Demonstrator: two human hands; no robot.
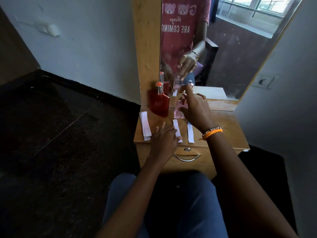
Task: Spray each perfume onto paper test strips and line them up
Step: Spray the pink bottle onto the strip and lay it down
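Note:
On the small wooden dresser top (228, 127) my right hand (193, 109) grips a pink perfume bottle (179, 111) that stands just beyond two paper strips. One white strip (176, 129) lies below the bottle, and a second strip (190, 133) lies to its right. My left hand (164, 138) rests flat on the dresser with straight fingers, its fingertips touching the near end of the first strip. A red perfume bottle (159, 103) with a red cap stands at the back left. A small stack of spare strips (145, 125) lies at the left edge.
A tall mirror (231, 48) rises behind the dresser and reflects my hands and the bottles. A drawer with a metal handle (187, 157) faces my knees. Dark floor lies to the left and a white wall stands close on the right.

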